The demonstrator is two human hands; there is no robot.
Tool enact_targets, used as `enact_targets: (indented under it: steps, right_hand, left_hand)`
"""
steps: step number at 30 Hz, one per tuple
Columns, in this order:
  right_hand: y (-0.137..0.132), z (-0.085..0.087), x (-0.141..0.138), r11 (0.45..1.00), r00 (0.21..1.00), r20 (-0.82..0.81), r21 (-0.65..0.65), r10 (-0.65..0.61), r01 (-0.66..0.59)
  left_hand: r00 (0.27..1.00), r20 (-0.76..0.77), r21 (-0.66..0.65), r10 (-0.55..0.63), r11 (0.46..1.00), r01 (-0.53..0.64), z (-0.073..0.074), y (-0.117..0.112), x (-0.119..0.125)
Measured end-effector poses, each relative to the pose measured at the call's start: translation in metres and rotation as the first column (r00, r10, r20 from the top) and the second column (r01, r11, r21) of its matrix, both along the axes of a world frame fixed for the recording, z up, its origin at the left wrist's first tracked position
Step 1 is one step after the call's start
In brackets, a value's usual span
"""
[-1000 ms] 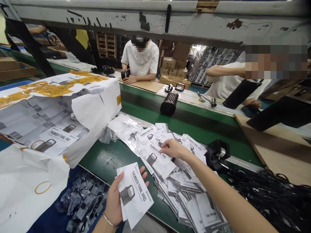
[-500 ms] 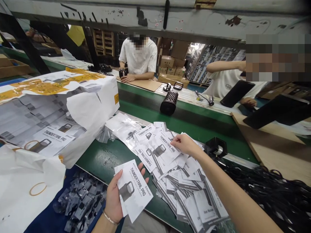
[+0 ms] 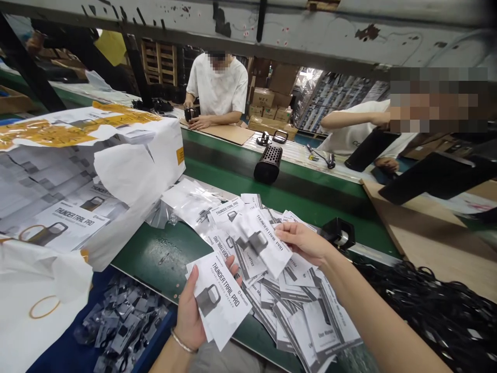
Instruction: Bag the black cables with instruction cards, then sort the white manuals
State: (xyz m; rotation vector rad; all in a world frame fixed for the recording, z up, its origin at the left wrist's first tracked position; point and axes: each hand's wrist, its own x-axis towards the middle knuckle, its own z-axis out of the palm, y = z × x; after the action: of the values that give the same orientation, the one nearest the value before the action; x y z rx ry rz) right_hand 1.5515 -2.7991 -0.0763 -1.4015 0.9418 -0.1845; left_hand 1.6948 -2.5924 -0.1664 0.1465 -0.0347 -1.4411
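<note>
My left hand (image 3: 190,317) is closed around the edge of white printed user manuals (image 3: 225,311) marked "Thunder Trail Pro", at least two overlapping. With thumb and fingers my right hand (image 3: 305,239) pinches another manual (image 3: 267,251) at its right edge, lifted and tilted over the pile. Beneath it, a loose pile of user manuals (image 3: 324,326) spreads over the green work surface. Clear plastic bags (image 3: 190,199) lie against the pile's far left side.
At left stands a torn white package (image 3: 165,145) full of manuals. A blue bin (image 3: 155,357) holds small bagged parts. Black cables (image 3: 419,311) heap at right. A black perforated speaker housing (image 3: 267,165) sits on the green belt (image 3: 221,158). Two co-workers sit across, and a beam crosses overhead.
My right hand has raised a manual off the pile, tilting it. My left hand still holds its manuals, now slightly farther right in view. The whole view has shifted a little.
</note>
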Motion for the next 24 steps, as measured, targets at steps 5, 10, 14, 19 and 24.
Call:
enact_targets:
  steps: [5, 10, 14, 19, 24]
  right_hand:
    - [0.059, -0.008, 0.029, 0.97, 0.967, -0.079, -0.011, 0.243, -0.244]
    - [0.069, 0.0, 0.038, 0.88, 0.942, -0.262, -0.368, 0.212, -0.3]
    - [0.089, 0.016, 0.035, 0.713, 0.909, -0.267, -0.564, 0.319, -0.416]
    - [0.14, 0.004, 0.033, 0.605, 0.838, -0.255, -0.595, 0.483, -0.529]
    - [0.137, -0.007, 0.029, 0.804, 0.919, -0.119, -0.451, 0.376, -0.387]
  left_hand:
    - [0.994, 0.059, -0.172, 0.095, 0.982, -0.083, 0.012, -0.006, -0.009]
    - [0.996, 0.03, -0.053, 0.081, 0.995, -0.079, 0.006, 0.0, 0.0]
    - [0.998, 0.04, 0.2, 0.042, 0.979, -0.049, 0.007, 0.002, 0.002]
    - [1.0, 0.005, 0.356, -0.008, 0.935, 0.006, 0.012, -0.002, -0.006]
    - [0.991, 0.086, 0.323, 0.101, 0.938, -0.124, 0.01, 0.0, -0.007]
